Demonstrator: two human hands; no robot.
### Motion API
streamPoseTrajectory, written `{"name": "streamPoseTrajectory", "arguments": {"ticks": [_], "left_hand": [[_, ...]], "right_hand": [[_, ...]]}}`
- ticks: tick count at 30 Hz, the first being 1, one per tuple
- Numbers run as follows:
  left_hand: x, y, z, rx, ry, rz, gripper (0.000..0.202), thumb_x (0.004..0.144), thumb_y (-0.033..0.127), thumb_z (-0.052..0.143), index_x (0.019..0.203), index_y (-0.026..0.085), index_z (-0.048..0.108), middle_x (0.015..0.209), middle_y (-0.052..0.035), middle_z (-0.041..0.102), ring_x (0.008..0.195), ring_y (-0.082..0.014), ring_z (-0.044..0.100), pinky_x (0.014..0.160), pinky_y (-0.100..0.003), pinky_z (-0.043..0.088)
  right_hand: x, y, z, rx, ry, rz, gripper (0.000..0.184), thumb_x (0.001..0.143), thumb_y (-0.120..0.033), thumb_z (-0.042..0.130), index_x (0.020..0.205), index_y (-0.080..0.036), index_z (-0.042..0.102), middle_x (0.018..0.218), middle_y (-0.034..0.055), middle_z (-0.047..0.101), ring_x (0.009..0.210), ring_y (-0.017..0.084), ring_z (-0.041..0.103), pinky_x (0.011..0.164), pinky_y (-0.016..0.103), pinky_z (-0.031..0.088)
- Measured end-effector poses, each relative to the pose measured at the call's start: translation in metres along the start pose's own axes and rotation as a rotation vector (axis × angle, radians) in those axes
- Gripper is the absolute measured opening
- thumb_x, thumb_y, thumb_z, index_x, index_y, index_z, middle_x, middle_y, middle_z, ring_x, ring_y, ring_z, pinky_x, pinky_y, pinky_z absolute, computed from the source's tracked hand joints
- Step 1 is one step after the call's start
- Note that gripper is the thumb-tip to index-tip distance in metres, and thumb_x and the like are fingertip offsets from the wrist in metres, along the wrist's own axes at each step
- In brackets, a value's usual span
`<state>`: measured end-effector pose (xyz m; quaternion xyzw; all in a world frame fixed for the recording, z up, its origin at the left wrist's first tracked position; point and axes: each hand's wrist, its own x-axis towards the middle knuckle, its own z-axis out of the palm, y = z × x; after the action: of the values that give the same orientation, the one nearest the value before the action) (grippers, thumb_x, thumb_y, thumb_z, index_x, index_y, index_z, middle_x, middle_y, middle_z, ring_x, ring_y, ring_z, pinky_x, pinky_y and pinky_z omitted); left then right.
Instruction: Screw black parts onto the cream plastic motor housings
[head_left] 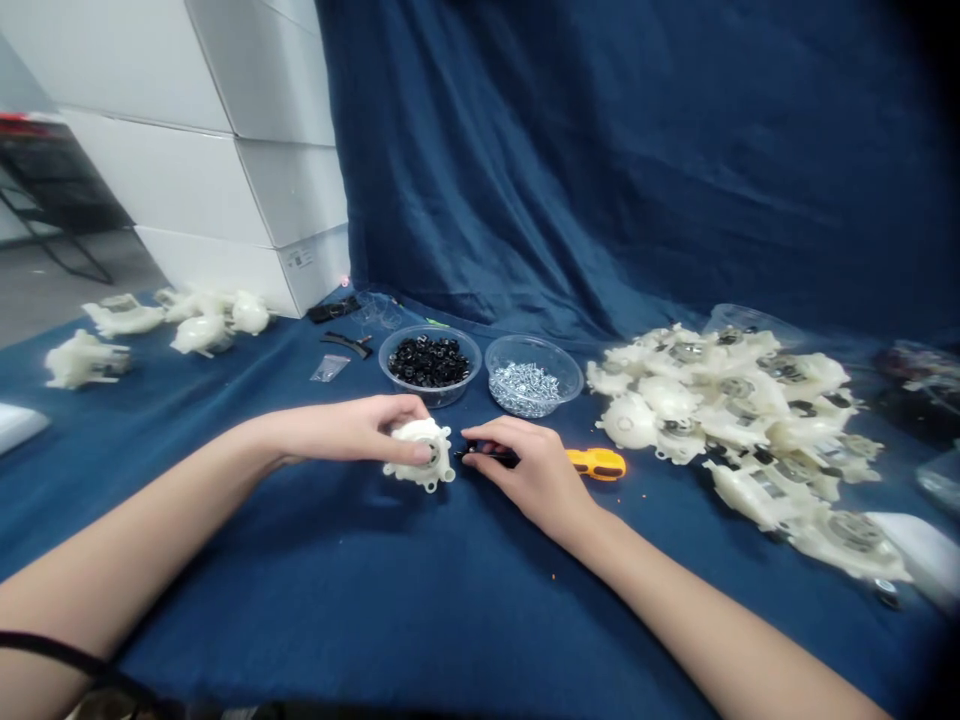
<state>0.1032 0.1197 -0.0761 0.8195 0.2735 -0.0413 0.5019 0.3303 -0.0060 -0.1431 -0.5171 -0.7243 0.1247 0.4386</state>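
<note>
My left hand (367, 435) is closed around a cream plastic housing (420, 470), its thumb across the round metal centre on the front. Small ring-shaped lugs stick out around the housing's edge. Just to its right, my right hand (529, 465) is pinched closed, with a small black part (470, 449) at the fingertips, too small to name. A screwdriver with a yellow-orange handle (598, 463) extends from behind the right hand; its front half is mostly hidden, and I cannot tell whether the palm touches it.
Behind my hands stand a clear tub of black parts (429, 362) and a tub of silver screws (525, 388). A heap of cream housings (720, 390) lies right, several more housings (202, 330) left. White boxes (262, 190) are stacked at back left beside a blue curtain (600, 150).
</note>
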Motion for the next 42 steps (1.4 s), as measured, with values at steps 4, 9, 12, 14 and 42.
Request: {"name": "streamPoseTrajectory", "arguments": {"ticks": [4, 9, 12, 14, 42], "left_hand": [[0.002, -0.002, 0.011, -0.245, -0.082, 0.047, 0.045, 0.081, 0.043, 0.080, 0.102, 0.022, 0.046, 0.095, -0.0010, 0.070, 0.083, -0.0167, 0.064, 0.067, -0.024, 0.046], [0.007, -0.004, 0.027, -0.401, -0.056, 0.165, 0.050, 0.082, 0.052, 0.076, 0.107, 0.021, 0.046, 0.103, -0.0068, 0.069, 0.089, -0.0193, 0.065, 0.065, -0.024, 0.046], [0.007, 0.000, 0.035, -0.498, -0.033, 0.218, 0.057, 0.080, 0.061, 0.074, 0.109, 0.021, 0.046, 0.104, -0.0090, 0.068, 0.094, -0.0233, 0.068, 0.065, -0.025, 0.046], [0.006, 0.005, 0.039, -0.587, -0.083, 0.236, 0.059, 0.081, 0.062, 0.072, 0.113, 0.023, 0.042, 0.108, -0.0104, 0.069, 0.096, -0.0248, 0.069, 0.066, -0.027, 0.049], [-0.006, 0.018, 0.058, -0.080, 0.227, 0.303, 0.050, 0.081, 0.044, 0.077, 0.115, 0.024, 0.045, 0.089, 0.0020, 0.057, 0.070, -0.0123, 0.049, 0.059, -0.023, 0.042]], "right_hand": [[0.001, -0.005, 0.001, 0.059, 0.044, 0.029, 0.015, 0.087, -0.017, 0.076, 0.101, -0.020, 0.075, 0.091, 0.0010, 0.073, 0.076, 0.013, 0.067, 0.072, 0.027, 0.056], [0.001, -0.015, -0.003, 0.164, 0.094, 0.004, 0.017, 0.089, -0.016, 0.073, 0.105, -0.022, 0.076, 0.095, 0.0009, 0.075, 0.079, 0.012, 0.070, 0.074, 0.026, 0.059], [0.001, -0.018, -0.005, 0.240, 0.136, -0.020, 0.016, 0.088, -0.015, 0.074, 0.102, -0.024, 0.078, 0.096, 0.0017, 0.076, 0.086, 0.015, 0.072, 0.076, 0.028, 0.062], [0.002, -0.019, -0.005, 0.317, 0.171, 0.001, 0.017, 0.086, -0.015, 0.076, 0.100, -0.025, 0.079, 0.100, 0.0030, 0.077, 0.092, 0.017, 0.073, 0.079, 0.030, 0.064], [0.000, -0.031, -0.008, 0.627, 0.217, 0.172, 0.030, 0.081, -0.014, 0.081, 0.108, -0.027, 0.077, 0.109, 0.0040, 0.065, 0.092, 0.016, 0.072, 0.088, 0.031, 0.066]]}}
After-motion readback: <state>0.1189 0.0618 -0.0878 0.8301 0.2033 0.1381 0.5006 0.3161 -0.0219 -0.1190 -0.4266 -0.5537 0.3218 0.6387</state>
